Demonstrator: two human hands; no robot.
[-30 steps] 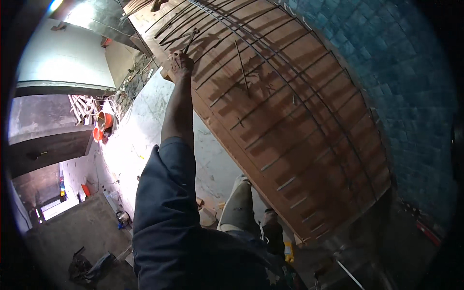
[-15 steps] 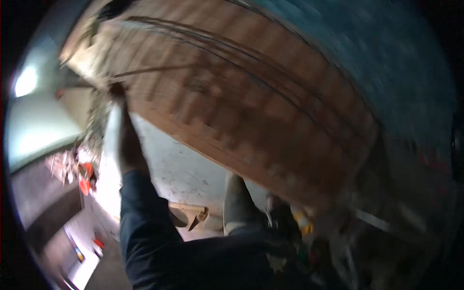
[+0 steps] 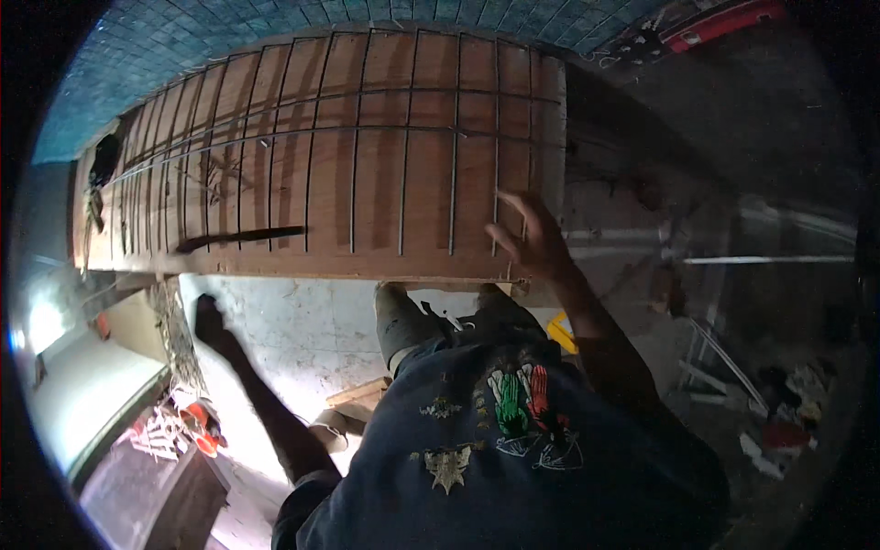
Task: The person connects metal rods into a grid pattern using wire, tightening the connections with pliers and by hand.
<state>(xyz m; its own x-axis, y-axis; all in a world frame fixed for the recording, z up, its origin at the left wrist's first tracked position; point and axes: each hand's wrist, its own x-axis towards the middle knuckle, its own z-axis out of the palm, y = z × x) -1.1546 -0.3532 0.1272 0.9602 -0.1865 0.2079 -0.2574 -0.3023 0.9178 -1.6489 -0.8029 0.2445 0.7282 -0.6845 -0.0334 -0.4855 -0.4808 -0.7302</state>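
A long brown wooden board stretches across in front of me. Thin steel rods lie over it crosswise in a row, with a few long rods running lengthwise. My right hand reaches over the board's right end, fingers spread beside the last cross rods, holding nothing visible. Off the board's near edge, toward the left, my left hand is curled closed, dark and slightly blurred; anything inside it is hidden. A dark slim bar lies on the board above that hand, apart from it.
A blue-green tiled surface borders the board's far side. At lower left are orange-red things and a pale slab. A yellow object sits by my right forearm. Pale bars and clutter lie at right.
My view has turned, so the board now runs straight across. The right hand now shows over the board's right end. My left hand has come away from the board's edge, apart from the bar.
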